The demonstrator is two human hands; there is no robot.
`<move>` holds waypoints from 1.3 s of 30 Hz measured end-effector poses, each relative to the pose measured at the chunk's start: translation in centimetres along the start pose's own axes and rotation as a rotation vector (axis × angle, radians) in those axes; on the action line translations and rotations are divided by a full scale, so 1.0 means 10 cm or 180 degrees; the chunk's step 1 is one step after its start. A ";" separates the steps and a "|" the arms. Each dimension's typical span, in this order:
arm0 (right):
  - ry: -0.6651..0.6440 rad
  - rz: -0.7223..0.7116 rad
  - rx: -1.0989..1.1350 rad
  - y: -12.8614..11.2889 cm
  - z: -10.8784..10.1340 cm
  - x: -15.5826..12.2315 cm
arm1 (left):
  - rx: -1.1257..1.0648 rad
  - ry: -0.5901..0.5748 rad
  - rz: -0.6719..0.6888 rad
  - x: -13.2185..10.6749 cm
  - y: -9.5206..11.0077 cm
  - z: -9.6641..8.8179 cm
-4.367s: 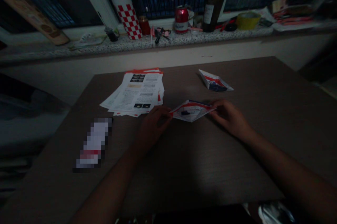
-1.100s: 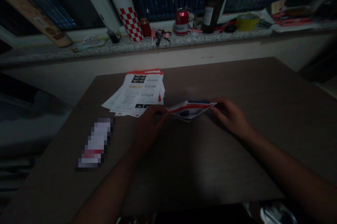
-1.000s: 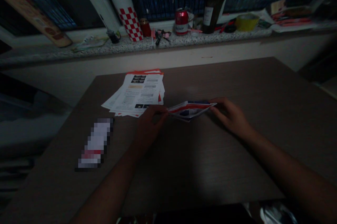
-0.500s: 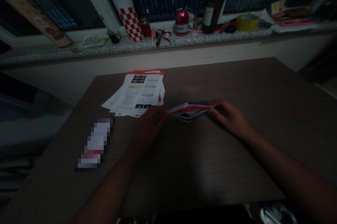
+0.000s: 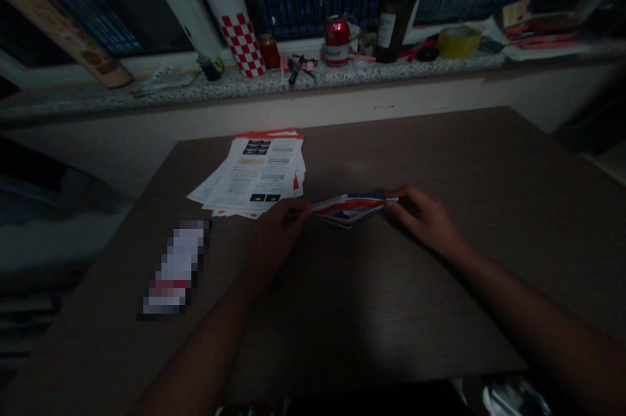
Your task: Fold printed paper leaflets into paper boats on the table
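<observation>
A folded sheet of printed paper [image 5: 348, 208], red, white and dark blue, is stretched between my two hands just above the table. Its layers stand slightly apart in the middle, like a flattened pocket. My left hand [image 5: 280, 232] pinches the left corner between thumb and fingers. At the opposite corner my right hand [image 5: 424, 215] has a similar pinch, thumb below and fingers above. Beyond my left hand lies a fanned stack of printed sheets [image 5: 259, 171] with orange edges, partly covered by that hand.
A phone [image 5: 176, 266] with a blurred screen lies left on the brown table [image 5: 440, 325]. Along the stone windowsill [image 5: 195, 91] stand a red-and-white checked bottle [image 5: 242, 41], a red can [image 5: 337, 41], a dark bottle [image 5: 392, 25] and a yellow tape roll [image 5: 458, 42].
The folded paper's opening has narrowed a little, its upper layer sinking toward the lower one. Both hands keep their pinch in nearly the same places.
</observation>
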State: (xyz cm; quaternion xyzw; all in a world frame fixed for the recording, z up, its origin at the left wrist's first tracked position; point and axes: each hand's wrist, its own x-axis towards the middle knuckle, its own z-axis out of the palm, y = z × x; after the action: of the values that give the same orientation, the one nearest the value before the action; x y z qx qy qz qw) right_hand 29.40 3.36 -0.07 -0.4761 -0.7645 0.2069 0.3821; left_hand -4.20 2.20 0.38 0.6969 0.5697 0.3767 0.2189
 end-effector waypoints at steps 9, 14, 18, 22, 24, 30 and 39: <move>0.0120 0.0180 0.0068 -0.02 0.05 -0.01 | 0.0018 -0.0109 0.0039 0.00 0.03 -0.02; 0.0067 0.0228 0.0167 -0.04 0.06 -0.01 | 0.0008 -0.0177 -0.0081 0.02 0.05 -0.02; 0.0066 0.0255 0.0236 -0.05 0.07 -0.01 | 0.0012 -0.0247 -0.0094 0.02 0.06 -0.01; 0.0017 0.0212 0.0207 -0.04 0.07 -0.01 | 0.0044 -0.0353 0.0386 0.00 0.09 0.00; -0.0006 0.0183 0.0149 -0.03 0.07 -0.02 | 0.0025 -0.0450 0.0629 -0.01 0.12 0.00; 0.0040 -0.0519 -0.0325 -0.11 0.04 0.01 | 0.0045 -0.0742 0.0898 -0.03 0.20 -0.01; -0.0371 -0.1399 -0.0796 -0.19 0.09 0.01 | 0.0047 -0.0993 0.0902 -0.05 0.22 0.02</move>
State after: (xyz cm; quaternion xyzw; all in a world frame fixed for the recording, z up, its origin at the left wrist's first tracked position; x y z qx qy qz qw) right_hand 27.59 2.60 0.71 -0.3293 -0.8900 0.0498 0.3115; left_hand -2.69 1.14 1.71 0.8214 0.4280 0.2871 0.2442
